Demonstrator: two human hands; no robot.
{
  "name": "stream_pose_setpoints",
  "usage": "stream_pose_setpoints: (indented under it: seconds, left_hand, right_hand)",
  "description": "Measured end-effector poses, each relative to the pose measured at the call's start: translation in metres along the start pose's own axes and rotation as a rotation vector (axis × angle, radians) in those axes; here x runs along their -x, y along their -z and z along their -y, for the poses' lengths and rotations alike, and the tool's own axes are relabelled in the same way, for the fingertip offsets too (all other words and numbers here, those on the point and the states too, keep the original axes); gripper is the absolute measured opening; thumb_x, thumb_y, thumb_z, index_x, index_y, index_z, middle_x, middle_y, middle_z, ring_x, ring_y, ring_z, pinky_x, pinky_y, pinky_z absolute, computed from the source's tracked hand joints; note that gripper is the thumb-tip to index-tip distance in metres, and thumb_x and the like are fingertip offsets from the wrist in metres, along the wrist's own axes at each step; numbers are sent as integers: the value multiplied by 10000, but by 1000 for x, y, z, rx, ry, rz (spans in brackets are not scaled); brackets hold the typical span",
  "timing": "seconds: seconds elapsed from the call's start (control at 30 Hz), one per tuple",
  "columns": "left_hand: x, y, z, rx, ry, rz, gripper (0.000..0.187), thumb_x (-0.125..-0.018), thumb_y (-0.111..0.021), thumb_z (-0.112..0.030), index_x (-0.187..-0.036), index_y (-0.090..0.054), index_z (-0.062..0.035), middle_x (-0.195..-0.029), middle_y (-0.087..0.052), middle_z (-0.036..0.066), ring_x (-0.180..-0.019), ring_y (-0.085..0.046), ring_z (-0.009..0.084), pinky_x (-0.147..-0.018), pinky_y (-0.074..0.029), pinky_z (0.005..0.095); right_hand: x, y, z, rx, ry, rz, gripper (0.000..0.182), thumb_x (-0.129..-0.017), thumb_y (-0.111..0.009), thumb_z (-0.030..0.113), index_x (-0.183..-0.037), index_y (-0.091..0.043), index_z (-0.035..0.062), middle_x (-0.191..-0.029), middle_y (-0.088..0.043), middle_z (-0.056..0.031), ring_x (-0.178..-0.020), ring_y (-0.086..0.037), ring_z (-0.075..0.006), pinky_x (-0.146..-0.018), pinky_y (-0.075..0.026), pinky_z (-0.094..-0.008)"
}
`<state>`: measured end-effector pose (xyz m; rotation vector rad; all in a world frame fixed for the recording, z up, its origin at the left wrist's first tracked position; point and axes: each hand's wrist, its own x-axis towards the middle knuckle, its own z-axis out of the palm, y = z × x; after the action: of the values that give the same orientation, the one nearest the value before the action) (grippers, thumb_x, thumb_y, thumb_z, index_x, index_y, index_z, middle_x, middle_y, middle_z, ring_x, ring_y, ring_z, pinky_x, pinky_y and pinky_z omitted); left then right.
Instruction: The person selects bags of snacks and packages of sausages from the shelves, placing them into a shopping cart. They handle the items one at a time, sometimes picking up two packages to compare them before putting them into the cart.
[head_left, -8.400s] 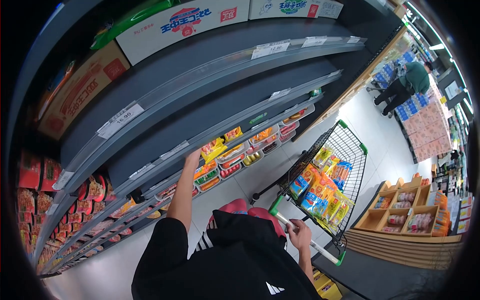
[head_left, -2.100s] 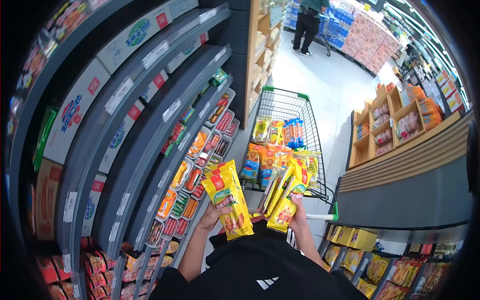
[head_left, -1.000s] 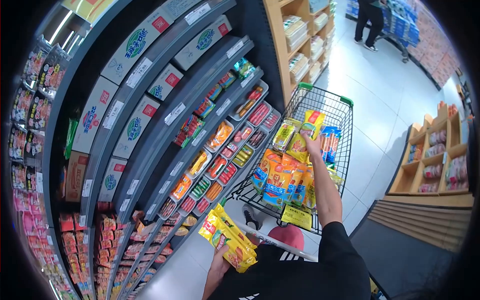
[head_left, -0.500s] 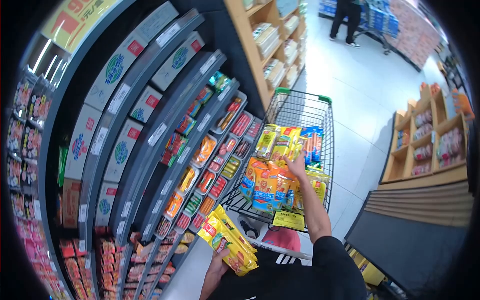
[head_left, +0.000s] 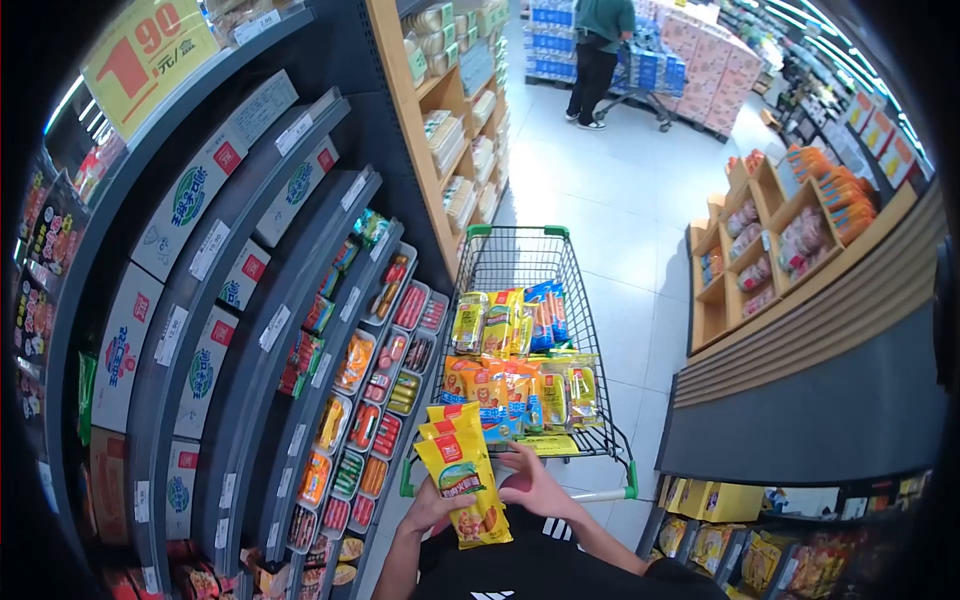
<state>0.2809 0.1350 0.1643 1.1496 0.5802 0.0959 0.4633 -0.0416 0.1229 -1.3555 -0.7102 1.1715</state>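
Observation:
My left hand point(head_left: 428, 508) grips a small stack of yellow snack packs point(head_left: 465, 485) by their lower left side, close in front of my body. The packs overlap, with red and green printing on the front one. Just right of them is my right hand point(head_left: 535, 487), empty, fingers apart and pointing toward the packs. Ahead stands a wire shopping cart point(head_left: 585, 335) with green corners. Inside it lie orange and blue bags point(head_left: 490, 385), yellow packs point(head_left: 503, 322), and blue packs point(head_left: 546, 312). A yellow price card point(head_left: 548, 445) sits at its near end.
A dark tiered shelf point(head_left: 255, 285) with boxes and trays of packaged sausages point(head_left: 365, 425) runs along the left. On the right is a wooden display point(head_left: 745, 250) of bagged goods. A person point(head_left: 600, 60) stands by another cart point(head_left: 645, 75) at the back.
My right hand has left the packs in the cart and come back beside the yellow packs in my left hand. The view has turned, so the cart sits more upright and central.

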Motion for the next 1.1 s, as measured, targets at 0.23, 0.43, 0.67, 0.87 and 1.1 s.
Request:
stream_pose_setpoints:
  seconds: [0.23,0.43,0.67,0.87,1.1]
  left_hand:
    - [-21,-8,-19,-60,-89,226,642,-881,-852,-123,-1434,-544,-18,-1332,-667,98,-1203,-654,181,-1048,-529,365]
    - [-44,-1,-2,-322,-127,163,566,-1017,-732,-360,-1413,-570,11,-1308,-699,126,-1167,-673,217,-1011,-526,381]
    - [-47,0,-18,-597,-124,138,563,-1023,-706,-411,-1391,-592,0,-1270,-708,178,-1143,-702,254,-980,-536,399]
    - [-35,-10,-11,-617,-161,14,642,-1016,-692,-478,-1425,-551,-3,-1364,-638,238,-1255,-642,375,-1035,-505,449]
    - [-42,-2,-14,-1285,-236,-307,773,-989,-595,-639,-1511,-539,-71,-1638,-389,226,-1540,-267,446,-1206,-199,627]
  right_hand:
    - [-3,-38,37,51,48,-26,1309,-801,-949,253,-1600,57,1,-1516,-411,-246,-1422,-449,-294,-1192,-391,-433]
    - [1,-26,47,-71,58,-120,1209,-772,-953,102,-1582,-59,38,-1443,-486,-188,-1353,-522,-247,-1118,-480,-422]
    - [-3,-33,41,-153,38,-217,1224,-748,-963,91,-1579,-66,64,-1440,-471,-182,-1348,-534,-269,-1115,-493,-435]
    - [-15,-20,46,-127,17,-120,1277,-705,-987,108,-1585,-62,63,-1496,-420,-192,-1398,-479,-273,-1142,-465,-444]
    - [-42,9,32,-32,-73,-145,1266,-680,-981,96,-1591,-103,40,-1482,-430,-185,-1395,-472,-274,-1157,-444,-441]
